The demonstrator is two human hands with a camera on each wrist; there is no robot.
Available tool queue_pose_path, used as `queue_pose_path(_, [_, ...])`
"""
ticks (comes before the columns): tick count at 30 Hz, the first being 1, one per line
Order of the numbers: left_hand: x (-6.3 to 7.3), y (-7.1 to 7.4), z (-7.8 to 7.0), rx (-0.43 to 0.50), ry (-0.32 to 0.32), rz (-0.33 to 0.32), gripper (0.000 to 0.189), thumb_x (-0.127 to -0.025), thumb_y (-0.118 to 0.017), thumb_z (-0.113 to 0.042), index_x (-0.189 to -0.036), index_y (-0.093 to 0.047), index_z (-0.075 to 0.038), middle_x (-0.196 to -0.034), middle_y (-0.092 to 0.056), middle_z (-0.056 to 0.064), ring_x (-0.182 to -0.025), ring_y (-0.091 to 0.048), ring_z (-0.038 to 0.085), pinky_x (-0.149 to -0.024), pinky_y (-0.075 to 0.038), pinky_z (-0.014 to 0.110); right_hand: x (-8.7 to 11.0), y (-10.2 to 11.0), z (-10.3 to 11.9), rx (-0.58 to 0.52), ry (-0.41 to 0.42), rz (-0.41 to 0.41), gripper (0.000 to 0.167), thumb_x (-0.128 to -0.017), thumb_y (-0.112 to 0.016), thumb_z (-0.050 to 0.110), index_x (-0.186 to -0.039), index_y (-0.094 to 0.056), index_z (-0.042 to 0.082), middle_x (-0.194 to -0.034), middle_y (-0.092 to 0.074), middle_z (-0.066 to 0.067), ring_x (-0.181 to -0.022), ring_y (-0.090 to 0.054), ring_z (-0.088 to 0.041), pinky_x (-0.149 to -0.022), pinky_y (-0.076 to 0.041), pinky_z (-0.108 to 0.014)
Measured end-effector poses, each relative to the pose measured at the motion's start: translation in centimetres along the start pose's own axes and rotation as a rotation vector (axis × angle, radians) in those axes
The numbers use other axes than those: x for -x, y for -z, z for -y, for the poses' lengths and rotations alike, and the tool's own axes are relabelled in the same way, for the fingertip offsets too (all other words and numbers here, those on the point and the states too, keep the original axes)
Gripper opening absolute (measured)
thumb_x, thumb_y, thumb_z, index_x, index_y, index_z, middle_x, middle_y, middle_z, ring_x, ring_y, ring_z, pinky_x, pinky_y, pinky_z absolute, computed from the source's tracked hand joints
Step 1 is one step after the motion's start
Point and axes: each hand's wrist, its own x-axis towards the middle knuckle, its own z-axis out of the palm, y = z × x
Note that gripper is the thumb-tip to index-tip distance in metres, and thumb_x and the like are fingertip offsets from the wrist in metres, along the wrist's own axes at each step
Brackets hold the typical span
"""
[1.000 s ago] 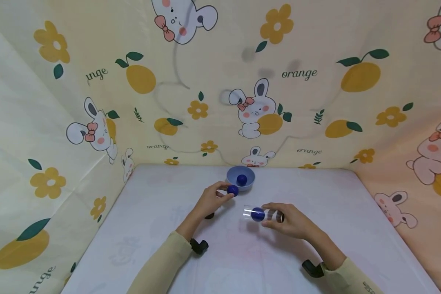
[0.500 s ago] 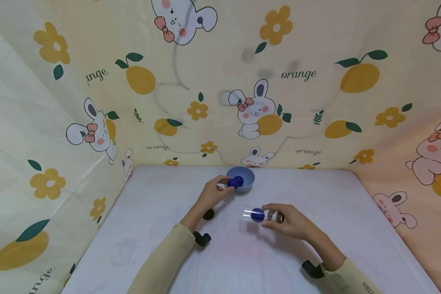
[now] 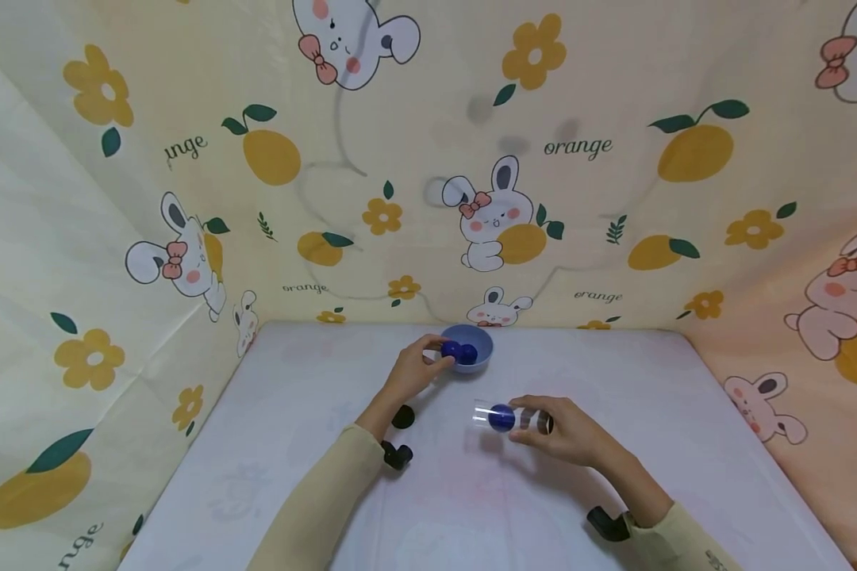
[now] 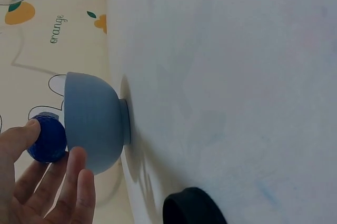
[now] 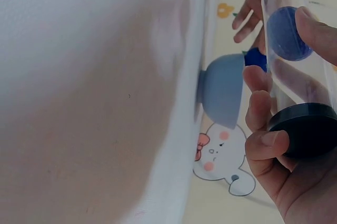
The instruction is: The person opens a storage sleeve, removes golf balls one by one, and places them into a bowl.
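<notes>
My left hand (image 3: 409, 373) pinches a dark blue ball (image 4: 48, 139) between thumb and fingers at the near-left rim of a light blue bowl (image 4: 95, 121). Inside the bowl lies another dark blue ball (image 3: 467, 354), close beside the held one. My right hand (image 3: 560, 428) grips a clear tube (image 5: 295, 84) lengthwise above the table, its mouth pointing left in the head view. A blue ball (image 5: 288, 33) sits within the tube, and a black cap (image 5: 304, 129) closes the end nearest the palm.
A round black cap-like piece (image 3: 403, 416) lies on the white table (image 3: 314, 444) beside the left wrist. Dark devices (image 3: 397, 456) are strapped at both wrists. Behind and at the sides, patterned cloth (image 3: 371, 262) bounds the table.
The left hand has moved forward with its ball, from in front of the bowl to its rim. The ball in the bowl has shifted slightly. My right hand and the tube stay almost still.
</notes>
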Motion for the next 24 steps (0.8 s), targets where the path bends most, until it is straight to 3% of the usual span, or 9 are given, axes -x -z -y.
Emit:
queue_pose_path(11, [-0.6,-0.5,0.4,-0.012,0.011,-0.016,0.047,-0.103,-0.077,-0.030,-0.146,-0.062,-0.020,-0.142,-0.067,0.007,-0.098,-0.069,0.020,-0.079,-0.061,0.032,-0.1,-0.4,-0.1,-0.008,0.015,0.002,0.057,-0.095,-0.080,0.050,-0.138,-0.071,0.013,-0.102,-0.074,0.005,-0.075,-0.060,-0.010,-0.061,-0.052,-0.026])
queue_pose_path(19, [0.0,-0.2,1.1,0.011,-0.031,-0.036,0.042,-0.104,-0.076,-0.024,-0.143,-0.064,-0.013,-0.138,-0.070,0.005,-0.099,-0.070,0.021,-0.088,-0.060,0.037,-0.2,-0.8,0.0,0.006,0.012,0.012,0.057,-0.095,-0.081,0.051,-0.137,-0.072,0.014,-0.102,-0.073,0.003,-0.074,-0.058,-0.009,-0.061,-0.050,-0.025])
queue_pose_path(24, [0.7,0.3,0.9,0.009,-0.042,-0.023,0.042,-0.105,-0.074,-0.026,-0.143,-0.064,-0.011,-0.138,-0.069,0.004,-0.097,-0.070,0.019,-0.084,-0.060,0.034,-0.3,-0.7,-0.1,0.005,0.025,0.007,0.057,-0.096,-0.080,0.050,-0.138,-0.071,0.012,-0.102,-0.074,0.003,-0.074,-0.059,-0.008,-0.061,-0.050,-0.025])
